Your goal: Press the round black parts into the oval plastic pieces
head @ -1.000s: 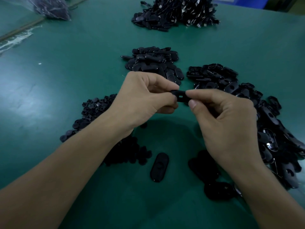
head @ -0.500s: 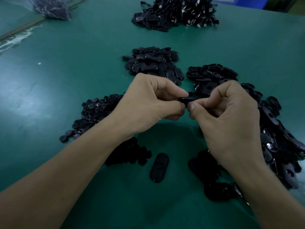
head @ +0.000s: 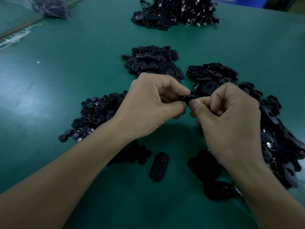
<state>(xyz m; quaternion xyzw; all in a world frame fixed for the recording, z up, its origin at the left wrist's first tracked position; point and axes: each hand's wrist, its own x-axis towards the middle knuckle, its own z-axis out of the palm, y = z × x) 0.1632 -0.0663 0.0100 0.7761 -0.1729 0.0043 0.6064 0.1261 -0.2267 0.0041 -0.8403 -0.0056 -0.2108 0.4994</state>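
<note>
Above the middle of the green table, my left hand and my right hand pinch one black oval plastic piece between them, thumbs nearly touching under it. Most of the piece is hidden by my fingers, and whether a round part sits in it cannot be seen. A heap of round black parts lies to the left, partly under my left forearm. Oval pieces lie in a long heap at the right. One single oval piece lies flat below my hands.
Another heap of oval pieces sits just beyond my hands. A bigger pile of black parts with metal clips lies at the far edge. A clear plastic bag of black parts sits at the far left. A few dark pieces lie by my right wrist.
Both hands have drawn closer together over the oval piece. My right hand's fingers have curled in, and its thumb has moved under the piece against my left thumb.
</note>
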